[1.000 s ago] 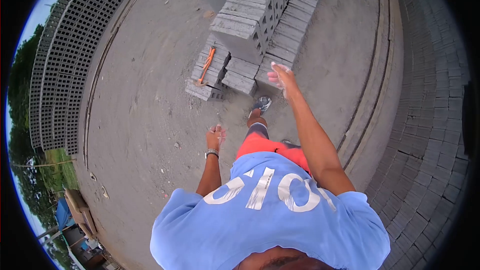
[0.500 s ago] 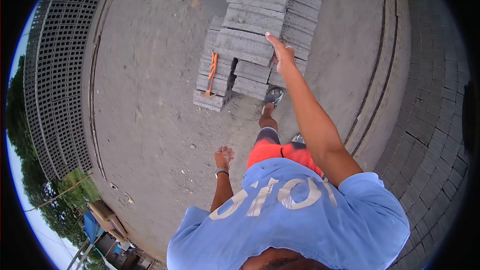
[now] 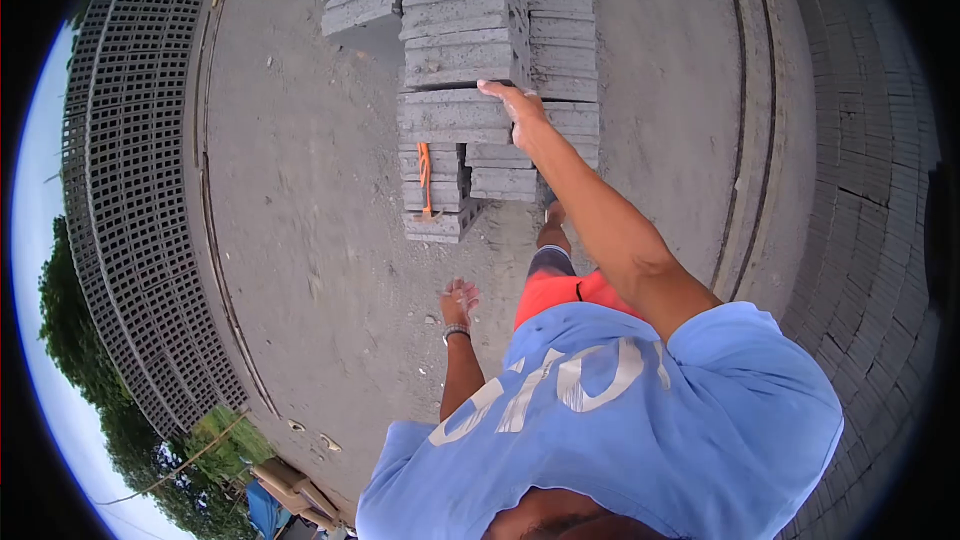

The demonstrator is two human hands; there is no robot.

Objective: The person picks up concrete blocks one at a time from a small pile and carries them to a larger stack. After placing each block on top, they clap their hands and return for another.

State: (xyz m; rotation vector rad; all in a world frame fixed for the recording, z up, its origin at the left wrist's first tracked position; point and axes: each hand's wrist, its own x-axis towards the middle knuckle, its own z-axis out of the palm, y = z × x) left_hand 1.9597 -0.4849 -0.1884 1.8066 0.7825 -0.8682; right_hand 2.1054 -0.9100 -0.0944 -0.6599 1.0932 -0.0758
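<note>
Grey concrete blocks (image 3: 455, 58) are stacked in rows ahead of me. My right hand (image 3: 520, 112) is at the right end of the nearest raised block (image 3: 452, 116). Its thumb lies along the top edge, and the other fingers are mostly hidden at the block's end. My left hand (image 3: 460, 298) hangs low over the ground, holding nothing, with its fingers loosely apart and slightly blurred. An orange-handled hammer (image 3: 426, 180) lies on the lower blocks at the stack's near left, head towards me.
Another column of blocks (image 3: 562, 30) runs along the stack's right side. Long rows of hollow blocks (image 3: 130, 140) stand at the far left. Dark paving-like blocks (image 3: 860, 180) cover the far right. Narrow dark rails or grooves (image 3: 738, 140) cross the dusty ground (image 3: 300, 190).
The view has shifted, so the stack sits further left and looks straighter. My right hand stays at the block's end, its thumb now closer along the top. My left hand's fingers have spread.
</note>
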